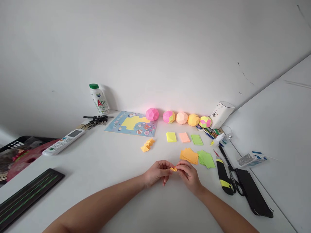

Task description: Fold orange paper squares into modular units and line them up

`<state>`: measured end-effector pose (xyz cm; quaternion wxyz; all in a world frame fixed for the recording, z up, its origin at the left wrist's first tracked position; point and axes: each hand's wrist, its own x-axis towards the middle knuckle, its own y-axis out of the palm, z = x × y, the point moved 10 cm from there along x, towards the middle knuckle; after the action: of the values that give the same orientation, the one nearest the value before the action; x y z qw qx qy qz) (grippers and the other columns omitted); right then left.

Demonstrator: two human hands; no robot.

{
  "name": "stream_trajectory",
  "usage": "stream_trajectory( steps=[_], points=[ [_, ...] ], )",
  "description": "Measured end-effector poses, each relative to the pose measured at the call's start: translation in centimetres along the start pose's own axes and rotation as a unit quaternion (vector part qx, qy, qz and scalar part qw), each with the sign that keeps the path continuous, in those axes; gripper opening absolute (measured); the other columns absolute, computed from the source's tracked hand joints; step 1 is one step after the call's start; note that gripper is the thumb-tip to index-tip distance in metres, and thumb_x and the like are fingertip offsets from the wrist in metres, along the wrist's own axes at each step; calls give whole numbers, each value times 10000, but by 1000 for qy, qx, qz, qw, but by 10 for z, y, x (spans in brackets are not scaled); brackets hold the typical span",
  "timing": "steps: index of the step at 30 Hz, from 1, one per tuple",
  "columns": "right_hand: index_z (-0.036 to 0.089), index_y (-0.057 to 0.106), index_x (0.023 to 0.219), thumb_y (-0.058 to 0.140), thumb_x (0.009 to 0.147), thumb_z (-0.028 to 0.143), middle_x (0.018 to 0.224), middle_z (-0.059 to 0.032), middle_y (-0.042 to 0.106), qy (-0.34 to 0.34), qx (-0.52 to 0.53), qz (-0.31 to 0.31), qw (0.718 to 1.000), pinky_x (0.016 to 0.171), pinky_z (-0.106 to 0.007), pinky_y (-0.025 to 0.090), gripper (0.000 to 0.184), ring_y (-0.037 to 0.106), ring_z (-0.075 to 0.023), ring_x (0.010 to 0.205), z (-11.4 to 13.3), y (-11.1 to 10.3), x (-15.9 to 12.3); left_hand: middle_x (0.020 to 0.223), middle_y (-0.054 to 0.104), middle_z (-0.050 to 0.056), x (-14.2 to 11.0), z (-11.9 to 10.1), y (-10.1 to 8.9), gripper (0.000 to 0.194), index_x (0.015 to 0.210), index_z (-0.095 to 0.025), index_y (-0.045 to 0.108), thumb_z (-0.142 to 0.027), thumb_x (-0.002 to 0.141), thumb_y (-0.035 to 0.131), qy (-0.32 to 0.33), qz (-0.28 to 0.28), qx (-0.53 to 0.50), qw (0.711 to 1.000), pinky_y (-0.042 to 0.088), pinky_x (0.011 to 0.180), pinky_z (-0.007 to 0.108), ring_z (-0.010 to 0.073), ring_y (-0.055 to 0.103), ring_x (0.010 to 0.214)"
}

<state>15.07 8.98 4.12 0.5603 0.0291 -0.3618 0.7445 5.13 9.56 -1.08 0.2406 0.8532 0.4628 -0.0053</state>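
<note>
A small folded orange paper piece is pinched between my two hands above the white table. My left hand grips its left side with thumb and fingers, and my right hand grips its right side. My fingers cover much of the paper. Just beyond my right hand lie loose orange paper sheets and green paper sheets. Several folded orange paper units sit in a row beyond my left hand.
Yellow, pink and green paper stacks lie farther back. Several faceted paper balls line the wall. Right: a utility knife, scissors, a black case. Left: a remote, a bottle.
</note>
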Motion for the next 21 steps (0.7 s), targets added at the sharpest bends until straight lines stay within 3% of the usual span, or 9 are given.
stream_trajectory(
  steps=[5,9,12,15,17,21],
  points=[
    [194,607,868,482,871,281,741,-38,568,79,39,-20,996,492,-266,450,152,507,-122,526,-18,-4,5,637,547,-50,1,0,-6,400,1023,-174,460,-346,710,640,26,-44,-32,998,421,342,219,70,467,360],
    [179,595,860,493,853,318,739,-30,572,149,58,-13,987,484,-253,444,172,513,-118,525,-32,-3,27,618,494,-64,-1,7,-10,314,975,-177,432,-354,748,560,31,-99,15,994,408,327,212,68,456,344],
    [169,610,852,496,827,309,596,7,533,190,28,-3,981,468,-251,430,182,486,-116,474,-42,2,55,645,489,-49,-2,8,-1,208,936,-178,474,-275,758,521,53,-76,117,989,382,350,196,62,454,377],
    [170,622,851,490,801,282,564,21,518,218,-11,3,976,446,-239,411,180,466,-108,445,-56,14,87,637,506,-26,-7,-2,11,81,789,-175,549,-162,726,499,121,-42,250,960,372,428,203,74,446,455],
    [168,625,832,483,788,271,581,16,531,229,-15,8,973,413,-228,392,181,460,-101,421,-66,25,104,651,524,-13,-9,-9,14,121,742,-175,573,-110,702,480,157,-40,304,939,381,478,212,90,457,511],
    [174,632,791,479,772,254,631,5,561,242,-28,11,970,392,-217,384,174,459,-90,402,-85,41,122,628,529,-14,-10,-13,15,198,775,-174,598,-71,691,451,170,-33,342,924,405,540,219,107,480,558]
  ],
)
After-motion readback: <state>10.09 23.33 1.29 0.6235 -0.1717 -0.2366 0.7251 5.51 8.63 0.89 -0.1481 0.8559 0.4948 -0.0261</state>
